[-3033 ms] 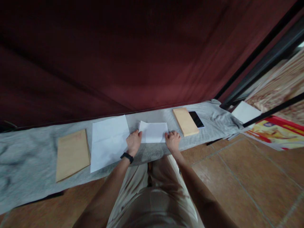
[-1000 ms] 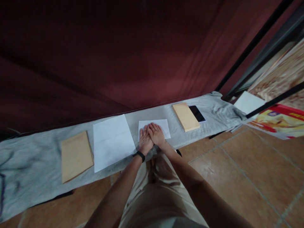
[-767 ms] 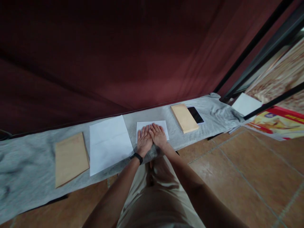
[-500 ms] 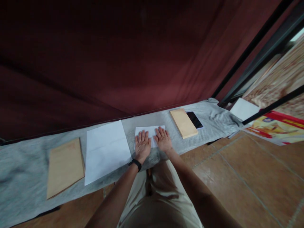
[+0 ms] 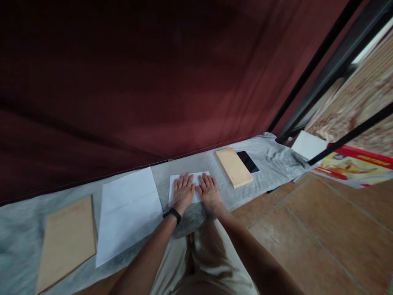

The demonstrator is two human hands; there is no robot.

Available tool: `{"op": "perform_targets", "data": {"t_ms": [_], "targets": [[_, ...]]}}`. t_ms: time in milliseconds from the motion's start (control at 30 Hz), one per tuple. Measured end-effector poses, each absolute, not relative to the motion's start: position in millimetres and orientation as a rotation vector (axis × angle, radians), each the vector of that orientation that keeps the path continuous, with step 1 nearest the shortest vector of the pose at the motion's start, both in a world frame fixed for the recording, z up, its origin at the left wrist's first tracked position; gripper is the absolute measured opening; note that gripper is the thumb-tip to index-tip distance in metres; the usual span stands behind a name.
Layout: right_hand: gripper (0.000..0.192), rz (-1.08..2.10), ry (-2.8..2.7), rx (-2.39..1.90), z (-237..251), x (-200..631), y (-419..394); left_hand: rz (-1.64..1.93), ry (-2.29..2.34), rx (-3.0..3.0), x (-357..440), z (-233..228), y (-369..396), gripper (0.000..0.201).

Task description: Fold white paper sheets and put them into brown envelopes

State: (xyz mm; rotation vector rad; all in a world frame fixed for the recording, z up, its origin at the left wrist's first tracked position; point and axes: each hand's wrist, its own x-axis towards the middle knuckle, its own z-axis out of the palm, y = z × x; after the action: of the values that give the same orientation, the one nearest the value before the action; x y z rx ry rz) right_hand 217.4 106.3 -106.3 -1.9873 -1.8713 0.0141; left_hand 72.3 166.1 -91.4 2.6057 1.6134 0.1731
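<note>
Folded white paper [image 5: 188,179] lies flat on the grey cloth [image 5: 270,157] that covers the table, close to the near edge and about midway along it. I see a larger white sheet [image 5: 127,213] just beside it toward the left end, and past that a brown envelope [image 5: 66,241] near the near-left corner. Toward the right end sits a tan pad [image 5: 233,166], with a dark phone [image 5: 248,161] touching its far side. Nothing lies between my hands and the paper; a dark red curtain [image 5: 153,82] hangs along the far edge.

The paper is a small, plain white rectangle, its long side running along the table, most of its near half hidden under my hands.

My left hand [image 5: 183,192] and right hand [image 5: 209,191] lie palm down, side by side on it, fingers stretched toward the far edge and slightly spread. Neither grip is closed on anything: both hands are flat and open, pressing on the sheet. A black band [image 5: 172,214] sits on my left wrist, and both forearms come straight in over the near edge.
</note>
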Motion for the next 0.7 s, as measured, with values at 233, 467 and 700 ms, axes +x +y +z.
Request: {"op": "perform_targets", "data": {"t_ms": [233,467,700], "targets": [[0.054,0.001,-1.877,-1.985,-107,217,106,0.176,1.728,2.588,56,-85,181,0.056],[0.053,0.005,-1.852,-1.991,-107,215,107,0.204,1.911,2.546,41,-92,159,0.058],[0.054,0.025,-1.865,-1.997,-104,216,104,0.228,1.818,2.620,36,-89,136,0.057]]}}
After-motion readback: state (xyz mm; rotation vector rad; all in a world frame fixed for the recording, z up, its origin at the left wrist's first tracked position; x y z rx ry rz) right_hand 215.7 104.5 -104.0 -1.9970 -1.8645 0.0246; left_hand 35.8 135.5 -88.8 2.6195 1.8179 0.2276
